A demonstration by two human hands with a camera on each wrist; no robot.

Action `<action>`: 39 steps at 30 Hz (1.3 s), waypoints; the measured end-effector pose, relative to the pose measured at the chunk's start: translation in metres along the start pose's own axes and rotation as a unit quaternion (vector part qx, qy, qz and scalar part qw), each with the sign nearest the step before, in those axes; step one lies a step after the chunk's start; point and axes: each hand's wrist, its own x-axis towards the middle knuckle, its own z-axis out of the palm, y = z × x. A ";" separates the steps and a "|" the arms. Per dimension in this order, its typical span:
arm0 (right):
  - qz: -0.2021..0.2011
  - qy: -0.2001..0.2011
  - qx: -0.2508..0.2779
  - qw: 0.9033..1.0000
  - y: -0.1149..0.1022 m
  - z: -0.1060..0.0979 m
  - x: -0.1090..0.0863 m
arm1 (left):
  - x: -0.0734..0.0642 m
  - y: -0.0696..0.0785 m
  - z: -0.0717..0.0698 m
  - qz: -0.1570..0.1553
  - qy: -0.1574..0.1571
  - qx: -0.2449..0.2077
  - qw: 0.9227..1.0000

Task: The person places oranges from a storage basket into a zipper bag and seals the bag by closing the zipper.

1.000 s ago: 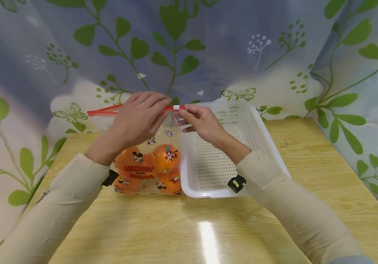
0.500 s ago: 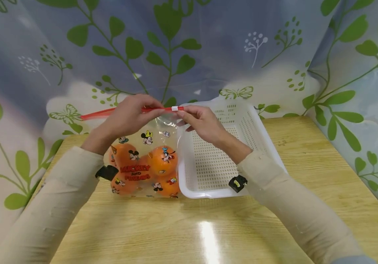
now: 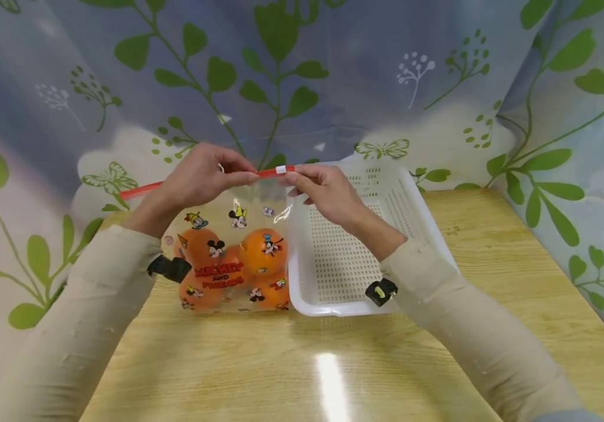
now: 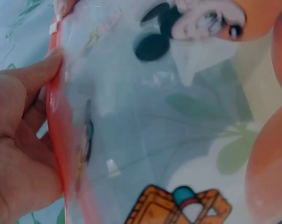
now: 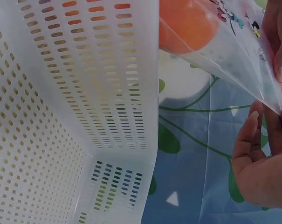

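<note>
A clear zipper bag (image 3: 251,205) with cartoon prints stands on the table, several oranges (image 3: 263,252) inside it. Along its top runs a red zip strip (image 3: 267,173), and a white slider (image 3: 281,170) sits near the right end. My left hand (image 3: 202,176) pinches the strip just left of the slider between thumb and fingers. At the right corner of the bag my right hand (image 3: 331,196) pinches the strip's end. The left wrist view shows the left thumb and fingers along the red edge (image 4: 54,107). Part of the strip is hidden behind the left hand.
A white perforated plastic basket (image 3: 298,293) stands right against the bag on the wooden table (image 3: 217,363). Behind them hangs a leaf-patterned cloth (image 3: 355,76). Each wrist wears a black strap.
My left hand has slid left along the strip, from lying over it to pinching it with the fingertips. More of the bag front shows. The right hand and slider stay about where they were.
</note>
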 end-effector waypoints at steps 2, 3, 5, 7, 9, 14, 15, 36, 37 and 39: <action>-0.001 0.001 0.000 1.000 0.000 0.000 0.000 | 0.001 0.000 0.000 0.016 0.001 0.004 1.000; -0.002 0.001 -0.001 1.000 0.000 0.000 0.000 | 0.001 -0.001 -0.001 0.021 0.000 0.004 1.000; -0.003 0.002 -0.005 1.000 -0.001 -0.001 -0.001 | 0.001 -0.004 -0.002 0.022 -0.007 -0.001 1.000; -0.002 0.002 -0.006 1.000 -0.001 -0.002 -0.002 | -0.001 -0.008 -0.004 0.015 -0.017 -0.007 1.000; -0.001 0.003 -0.005 1.000 -0.002 -0.002 -0.002 | -0.003 -0.012 -0.007 -0.001 -0.024 -0.014 1.000; 0.001 0.003 -0.003 1.000 -0.003 -0.003 -0.003 | -0.008 -0.016 -0.013 -0.009 -0.022 0.000 1.000; 0.001 0.004 -0.004 1.000 -0.003 -0.003 -0.002 | -0.008 -0.015 -0.014 -0.005 -0.019 0.006 1.000; 0.010 0.006 0.012 1.000 -0.003 0.000 0.000 | -0.019 -0.024 -0.026 -0.013 -0.035 0.047 0.998; 0.010 0.006 0.014 1.000 -0.002 0.000 0.000 | -0.019 -0.024 -0.026 -0.009 -0.033 0.049 0.998; 0.011 0.005 0.014 1.000 -0.002 0.001 0.000 | -0.019 -0.024 -0.025 -0.002 -0.026 0.054 0.998</action>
